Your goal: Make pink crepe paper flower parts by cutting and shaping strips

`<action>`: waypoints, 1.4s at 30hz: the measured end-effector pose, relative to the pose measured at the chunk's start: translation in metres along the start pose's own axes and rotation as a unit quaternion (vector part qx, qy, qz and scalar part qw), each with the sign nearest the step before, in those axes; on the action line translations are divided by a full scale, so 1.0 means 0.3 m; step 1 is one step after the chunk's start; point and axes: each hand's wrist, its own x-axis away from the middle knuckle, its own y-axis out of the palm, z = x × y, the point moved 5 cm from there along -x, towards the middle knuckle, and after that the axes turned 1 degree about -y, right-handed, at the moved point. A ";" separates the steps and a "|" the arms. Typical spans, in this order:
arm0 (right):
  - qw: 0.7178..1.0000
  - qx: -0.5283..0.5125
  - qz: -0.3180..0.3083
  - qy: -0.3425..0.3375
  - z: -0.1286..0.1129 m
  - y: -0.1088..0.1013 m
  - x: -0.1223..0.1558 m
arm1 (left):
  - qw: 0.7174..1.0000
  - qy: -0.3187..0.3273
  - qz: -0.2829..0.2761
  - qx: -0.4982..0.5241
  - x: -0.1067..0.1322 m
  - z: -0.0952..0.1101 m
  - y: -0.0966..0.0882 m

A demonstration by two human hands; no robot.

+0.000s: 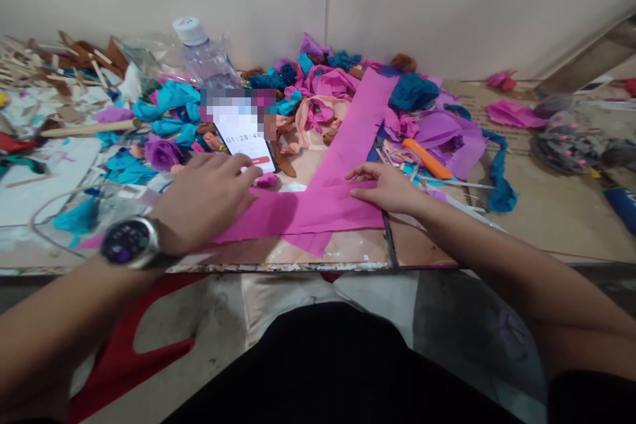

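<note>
A pink crepe-paper strip [303, 209] lies crosswise near the table's front edge. It overlaps a second pink strip [360, 119] that slants up toward the back. My left hand [203, 199], with a watch on its wrist, is over the left part of the crosswise strip. Its fingers are apart and extend toward the lower end of a phone [243, 136]. My right hand [387, 189] rests at the strip's right end, thumb and fingers slightly apart on the paper. The underside of my left hand is hidden.
Crumpled paper flowers [332, 83] in several colours are heaped behind. A plastic bottle [206, 56] stands at the back left, near wooden sticks [30, 63]. An orange-handled tool [427, 159] lies right of the strips. Cardboard [527, 199] covers the right side.
</note>
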 end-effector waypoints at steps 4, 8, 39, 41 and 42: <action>0.999 0.024 0.017 -0.034 0.000 0.033 -0.025 | 0.990 0.095 0.057 0.092 0.027 0.232 0.049; 0.997 0.019 0.050 -0.058 0.020 0.058 -0.028 | 0.982 0.106 0.044 0.152 0.043 0.366 0.141; 0.977 -0.106 -0.094 -0.158 -0.252 -0.260 0.119 | 0.944 0.029 -0.083 0.319 0.074 0.005 0.078; 0.977 -0.122 -0.070 -0.161 -0.254 -0.282 0.123 | 0.926 0.048 -0.135 0.348 0.065 -0.008 0.075; 0.975 -0.137 -0.057 -0.167 -0.247 -0.292 0.121 | 0.922 0.054 -0.160 0.349 0.065 -0.021 0.068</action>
